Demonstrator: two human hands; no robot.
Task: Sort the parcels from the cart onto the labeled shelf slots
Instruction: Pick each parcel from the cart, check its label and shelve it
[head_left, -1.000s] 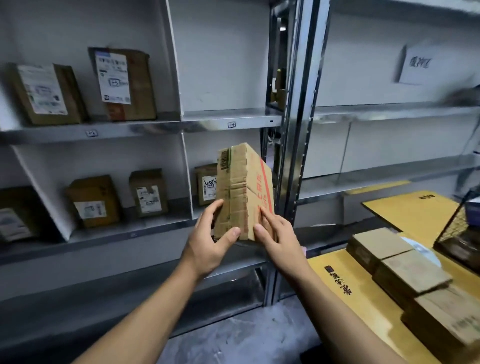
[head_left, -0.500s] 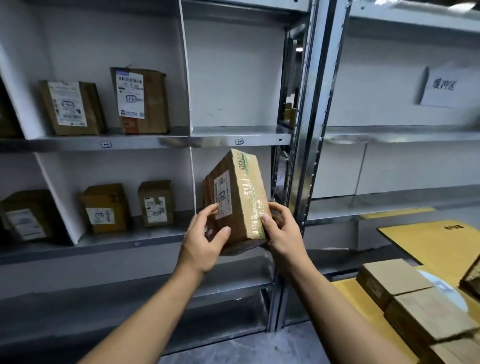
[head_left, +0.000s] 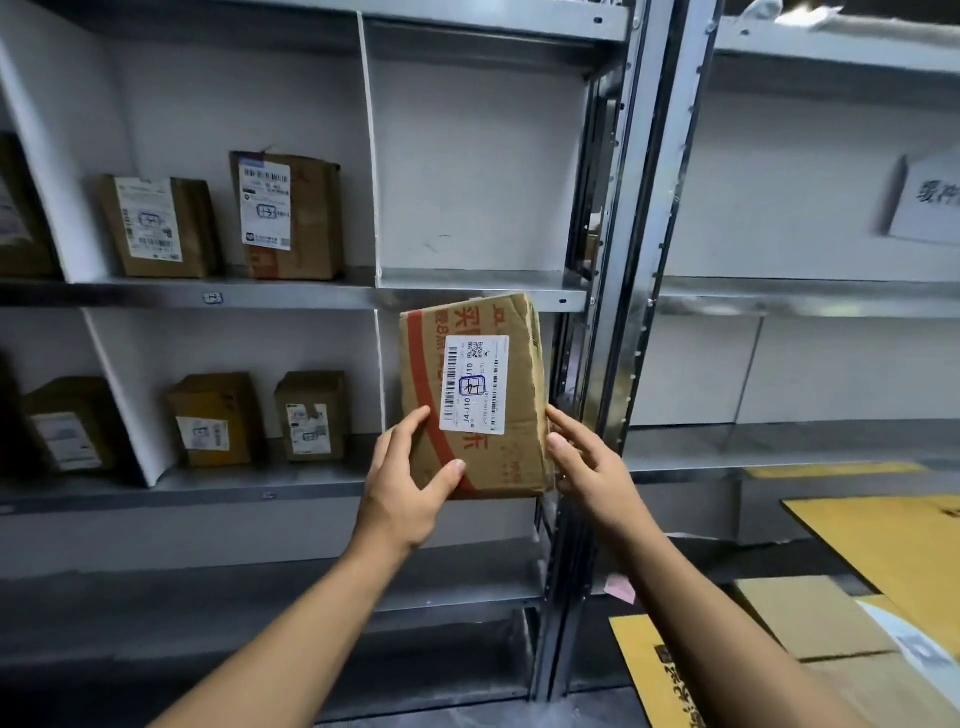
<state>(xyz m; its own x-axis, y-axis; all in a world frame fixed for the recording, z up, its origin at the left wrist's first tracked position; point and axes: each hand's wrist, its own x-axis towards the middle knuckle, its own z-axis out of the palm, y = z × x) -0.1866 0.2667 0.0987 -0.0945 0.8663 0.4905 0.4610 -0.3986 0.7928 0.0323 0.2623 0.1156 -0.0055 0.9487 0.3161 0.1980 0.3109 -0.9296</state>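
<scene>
Lying at lower right, flat cardboard boxes fill the foreground. At frame centre, left hand and right hand each grip a lower side of the upright parcel, its white label facing the camera, held before the metal shelf. Beyond, labelled parcels stand in slots at upper and middle left.

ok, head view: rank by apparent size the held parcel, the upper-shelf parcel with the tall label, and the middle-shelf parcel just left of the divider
1. held parcel (nearest the camera, so its true size is unsure)
2. upper-shelf parcel
3. middle-shelf parcel
</scene>
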